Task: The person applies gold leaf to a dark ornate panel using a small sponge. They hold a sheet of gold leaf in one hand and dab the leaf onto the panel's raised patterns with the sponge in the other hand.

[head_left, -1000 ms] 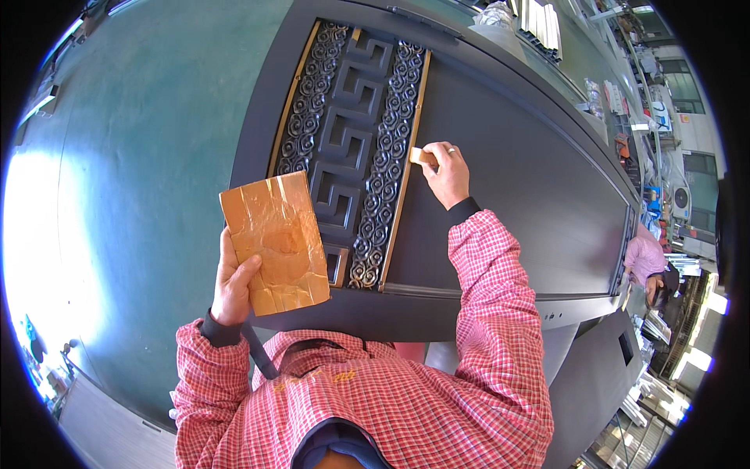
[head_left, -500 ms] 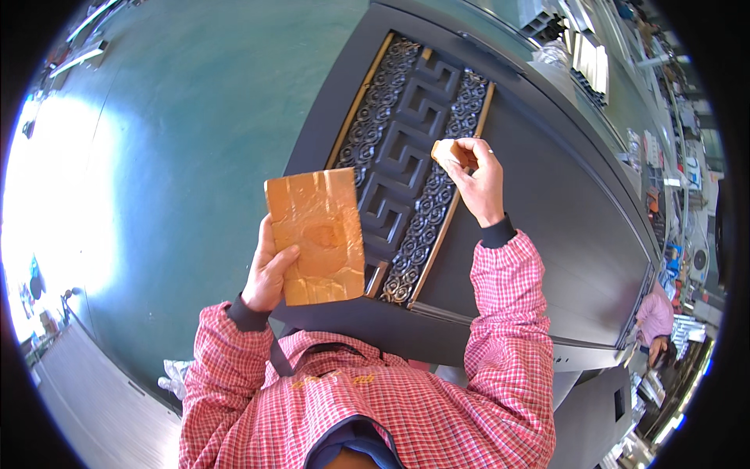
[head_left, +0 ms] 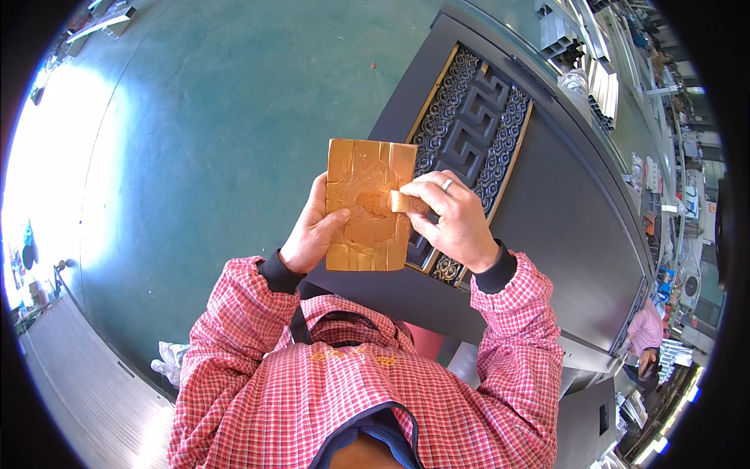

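Note:
My left hand (head_left: 309,233) grips a gold-coated rectangular board (head_left: 367,248) by its left edge, thumb on top. A wet-looking patch of gold paint lies in the middle of the board's face. Pinched in my right hand (head_left: 457,223) is a small sponge block (head_left: 405,203), its pale end at the right side of that patch. Whether it presses on the paint cannot be made out. Beyond both hands lies a dark grey door panel (head_left: 570,211) with a raised carved strip (head_left: 478,117) of square meanders and scrolls, edged by gold lines. The board and my right hand cover the strip's near end.
Green floor (head_left: 211,141) spreads to the left. A ribbed grey metal sheet (head_left: 94,383) sits at lower left beside crumpled plastic (head_left: 169,361). Metal profiles (head_left: 558,35) are stacked at far right. Another person (head_left: 645,332) is bent over at the right edge.
My right hand has come back from the carved strip to the board with the sponge. The board has shifted right and slightly up, and the view has turned a little leftward.

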Available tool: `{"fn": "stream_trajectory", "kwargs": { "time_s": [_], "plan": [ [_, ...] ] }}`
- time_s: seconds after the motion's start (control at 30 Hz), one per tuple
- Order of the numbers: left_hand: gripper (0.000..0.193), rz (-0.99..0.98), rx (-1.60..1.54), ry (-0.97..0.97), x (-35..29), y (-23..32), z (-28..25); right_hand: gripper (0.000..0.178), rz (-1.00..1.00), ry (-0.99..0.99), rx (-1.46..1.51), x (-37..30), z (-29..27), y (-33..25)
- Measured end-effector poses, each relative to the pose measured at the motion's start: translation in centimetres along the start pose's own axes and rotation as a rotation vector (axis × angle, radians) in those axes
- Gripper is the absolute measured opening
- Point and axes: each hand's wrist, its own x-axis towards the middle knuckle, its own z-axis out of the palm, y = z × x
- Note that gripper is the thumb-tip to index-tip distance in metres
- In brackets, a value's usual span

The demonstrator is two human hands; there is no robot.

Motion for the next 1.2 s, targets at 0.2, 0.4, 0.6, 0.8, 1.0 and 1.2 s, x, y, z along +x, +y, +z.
{"fn": "stream_trajectory", "kwargs": {
  "time_s": [0.2,0.4,0.6,0.8,1.0,1.2],
  "plan": [
    [0.062,0.034,0.041,-0.036,-0.5,2.6,-2.5,0.030,-0.026,-0.019,-0.055,2.0,2.0,-3.4],
    [0.062,0.019,0.077,-0.035,1.0,3.6,-3.3,0.031,-0.073,0.046,-0.084,3.9,1.6,-2.9],
    [0.061,-0.006,0.003,0.046,3.2,3.9,-3.6,0.021,0.234,0.385,-0.070,6.0,-0.1,8.2],
    [0.062,-0.039,0.027,0.126,5.6,3.1,-4.7,0.017,0.365,0.544,-0.104,9.3,0.1,25.7],
    [0.065,-0.061,0.031,0.232,6.9,2.6,-4.9,0.020,0.440,0.513,-0.153,14.0,1.9,35.3],
    [0.066,-0.049,0.056,0.289,6.9,2.0,-5.9,0.026,0.540,0.434,-0.223,16.6,3.1,37.5]
  ]
}}
